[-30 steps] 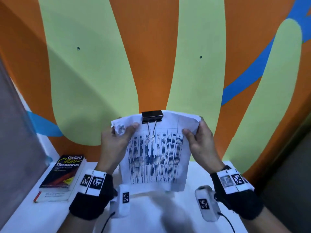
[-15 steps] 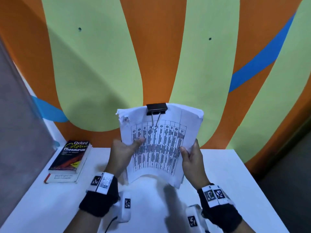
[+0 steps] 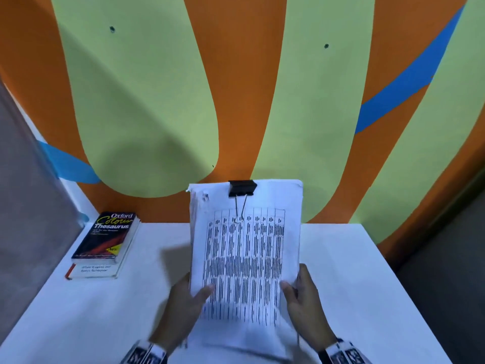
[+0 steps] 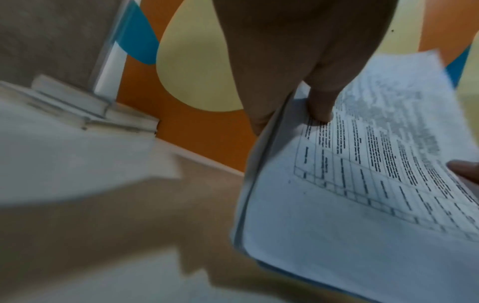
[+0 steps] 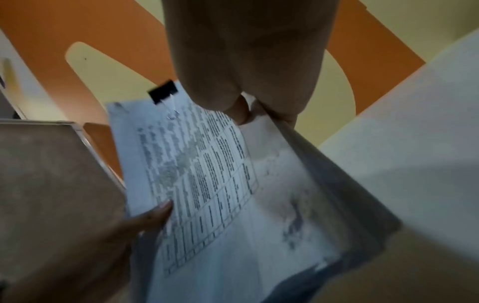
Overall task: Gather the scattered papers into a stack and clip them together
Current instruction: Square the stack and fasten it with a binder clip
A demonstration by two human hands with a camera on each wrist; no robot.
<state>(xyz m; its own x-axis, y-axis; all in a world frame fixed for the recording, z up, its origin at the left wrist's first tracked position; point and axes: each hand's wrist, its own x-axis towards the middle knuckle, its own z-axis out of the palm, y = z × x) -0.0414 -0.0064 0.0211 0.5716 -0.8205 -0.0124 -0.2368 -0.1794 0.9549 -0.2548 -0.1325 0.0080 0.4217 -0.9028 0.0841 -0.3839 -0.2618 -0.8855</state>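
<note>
A stack of white papers [image 3: 244, 258] printed with a table is held tilted above the white table [image 3: 354, 285]. A black binder clip [image 3: 242, 188] bites its top edge, wire handles folded down over the front sheet. My left hand [image 3: 183, 308] grips the lower left edge, thumb on the front sheet. My right hand [image 3: 305, 298] grips the lower right edge the same way. The left wrist view shows my left thumb on the papers [image 4: 362, 184]. In the right wrist view the papers [image 5: 207, 184] and the clip [image 5: 163, 91] appear, with the left hand's thumb at their edge.
Two stacked books [image 3: 105, 243] lie at the table's far left, the top one an Oxford Colour Thesaurus. An orange, green and blue painted wall [image 3: 236, 88] stands right behind the table. A grey panel [image 3: 26, 193] borders the left side.
Both hands have slid from the top corners of the stack down to its lower edges. The stack has come lower and closer over the table.
</note>
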